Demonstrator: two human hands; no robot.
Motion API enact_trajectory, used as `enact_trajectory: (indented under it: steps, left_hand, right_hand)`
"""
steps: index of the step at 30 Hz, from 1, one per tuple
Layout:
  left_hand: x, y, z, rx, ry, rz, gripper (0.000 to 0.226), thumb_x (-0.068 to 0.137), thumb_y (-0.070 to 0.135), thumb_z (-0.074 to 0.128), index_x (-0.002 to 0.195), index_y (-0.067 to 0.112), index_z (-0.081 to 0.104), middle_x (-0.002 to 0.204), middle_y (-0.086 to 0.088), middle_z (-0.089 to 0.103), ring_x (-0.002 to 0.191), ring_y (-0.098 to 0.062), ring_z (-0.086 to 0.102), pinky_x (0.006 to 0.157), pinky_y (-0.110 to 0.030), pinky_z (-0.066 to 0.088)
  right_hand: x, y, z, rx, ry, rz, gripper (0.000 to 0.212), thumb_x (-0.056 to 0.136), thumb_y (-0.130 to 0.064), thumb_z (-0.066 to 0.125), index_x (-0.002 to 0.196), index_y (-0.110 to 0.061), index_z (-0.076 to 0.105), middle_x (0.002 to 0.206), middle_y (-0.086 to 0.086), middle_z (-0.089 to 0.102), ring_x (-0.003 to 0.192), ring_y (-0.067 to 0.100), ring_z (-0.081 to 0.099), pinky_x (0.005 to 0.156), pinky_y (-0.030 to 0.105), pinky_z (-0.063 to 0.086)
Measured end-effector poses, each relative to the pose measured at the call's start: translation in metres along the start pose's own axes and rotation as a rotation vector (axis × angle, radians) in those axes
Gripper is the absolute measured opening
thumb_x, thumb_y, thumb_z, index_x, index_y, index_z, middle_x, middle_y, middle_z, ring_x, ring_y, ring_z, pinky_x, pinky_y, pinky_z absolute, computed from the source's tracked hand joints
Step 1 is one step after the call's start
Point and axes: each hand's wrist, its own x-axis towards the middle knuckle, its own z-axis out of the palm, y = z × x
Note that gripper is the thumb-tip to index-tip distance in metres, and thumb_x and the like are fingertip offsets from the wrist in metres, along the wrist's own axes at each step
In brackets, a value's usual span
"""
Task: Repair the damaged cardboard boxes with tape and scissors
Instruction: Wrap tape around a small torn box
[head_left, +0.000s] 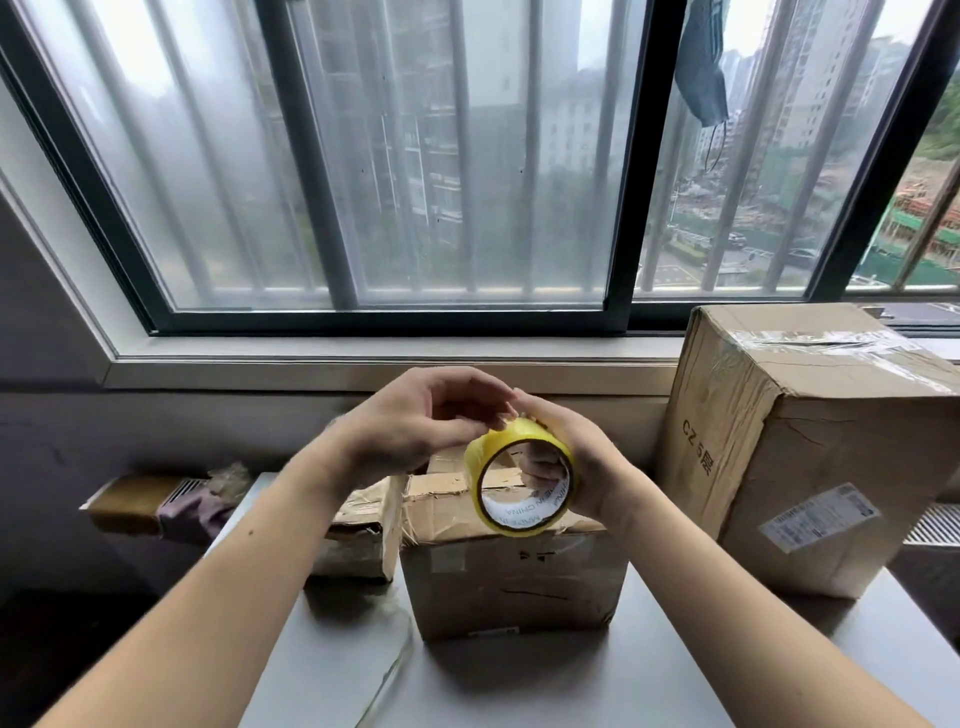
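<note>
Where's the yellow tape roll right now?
The yellow tape roll is mid-frame, gripped by the right hand, above the middle cardboard box.

Your left hand (415, 421): fingers (485, 423) curled, picking at roll's rim | your right hand (576, 462): cups and grips tape roll (519, 480) | both forearms raised

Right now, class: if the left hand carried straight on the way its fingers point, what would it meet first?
The left hand points rightward, fingertips at the top of the yellow tape roll. It would probably first meet the right hand holding that roll, though depth is unclear.
</note>
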Motion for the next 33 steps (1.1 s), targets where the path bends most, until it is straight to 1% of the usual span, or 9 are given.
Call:
enact_trajectory:
  steps: [7,11,13,16,19,23,26,30,33]
  left_hand:
    - [0.006,0.000,0.011,0.425,0.166,0.185,0.013,0.079,0.011,0.081,0.085,0.022,0.080,0.090,0.011,0.074,0.101,-0.011,0.063,0.093,-0.023,0.047]
    - [0.006,-0.005,0.017,0.439,0.206,0.219,0.015,0.086,0.002,0.072,0.087,0.017,0.070,0.091,0.002,0.068,0.095,-0.014,0.065,0.089,-0.026,0.052]
    - [0.007,-0.007,0.018,0.491,0.248,0.231,0.015,0.088,-0.003,0.064,0.091,0.011,0.064,0.090,-0.001,0.068,0.088,-0.014,0.066,0.084,-0.033,0.055]
    - [0.008,-0.010,0.010,0.582,0.378,0.218,0.011,0.091,0.001,0.062,0.091,0.012,0.063,0.085,0.004,0.068,0.079,-0.008,0.062,0.077,-0.032,0.053]
    - [0.008,-0.011,0.002,0.598,0.499,0.148,0.010,0.093,0.004,0.060,0.091,0.013,0.062,0.083,0.008,0.068,0.078,-0.009,0.062,0.078,-0.030,0.050]
    - [0.007,-0.021,-0.006,0.548,0.698,0.022,0.006,0.094,0.011,0.061,0.090,0.014,0.065,0.080,0.011,0.069,0.081,-0.014,0.065,0.079,-0.027,0.049]
    - [0.001,-0.033,-0.015,0.449,0.782,-0.100,0.009,0.093,0.015,0.065,0.085,0.017,0.066,0.076,0.012,0.067,0.072,-0.002,0.060,0.068,-0.016,0.043]
    - [-0.016,-0.053,-0.032,0.396,0.844,-0.224,0.012,0.094,0.016,0.066,0.083,0.021,0.067,0.077,0.010,0.065,0.071,-0.001,0.058,0.058,-0.008,0.038]
    - [-0.031,-0.061,-0.055,0.397,0.958,-0.267,0.011,0.094,0.017,0.065,0.084,0.021,0.066,0.078,0.008,0.065,0.075,-0.010,0.060,0.059,-0.013,0.037]
  right_hand:
    - [0.004,0.005,-0.004,0.042,-0.137,0.175,0.043,0.103,-0.038,0.043,0.064,-0.023,0.035,0.045,-0.004,0.026,0.035,0.011,0.019,0.038,0.021,0.016]
    - [0.010,0.008,-0.001,0.107,-0.057,0.191,0.049,0.102,-0.051,0.045,0.066,-0.018,0.047,0.051,-0.001,0.042,0.038,0.012,0.032,0.039,0.023,0.031]
    - [0.011,0.008,0.005,-0.015,0.192,0.036,0.051,0.102,-0.053,0.044,0.083,-0.008,0.058,0.069,0.008,0.061,0.057,0.019,0.054,0.056,0.029,0.050]
    - [0.005,0.008,0.009,-0.306,0.555,-0.509,0.048,0.102,-0.053,0.041,0.094,-0.009,0.059,0.084,0.008,0.063,0.076,0.020,0.056,0.070,0.029,0.048]
    - [-0.002,0.006,0.013,-0.588,0.274,-0.841,0.057,0.095,-0.066,0.038,0.083,-0.015,0.061,0.076,-0.003,0.060,0.076,0.021,0.057,0.069,0.038,0.047]
    - [-0.003,0.013,0.026,-0.877,-0.067,-0.750,0.046,0.095,-0.056,0.048,0.065,-0.029,0.070,0.072,-0.004,0.069,0.084,0.008,0.062,0.084,0.024,0.043]
    - [0.000,0.020,0.033,-0.938,-0.170,-0.716,0.043,0.096,-0.040,0.055,0.073,-0.007,0.069,0.079,0.005,0.074,0.097,0.016,0.061,0.101,0.025,0.040]
    - [0.012,0.024,0.046,-0.889,-0.257,-0.651,0.044,0.094,-0.040,0.053,0.085,0.001,0.063,0.077,0.016,0.067,0.070,0.029,0.068,0.064,0.047,0.054]
    - [0.020,0.020,0.051,-1.025,-0.199,-0.598,0.039,0.098,-0.035,0.055,0.081,0.000,0.060,0.069,0.014,0.067,0.060,0.024,0.069,0.053,0.041,0.054]
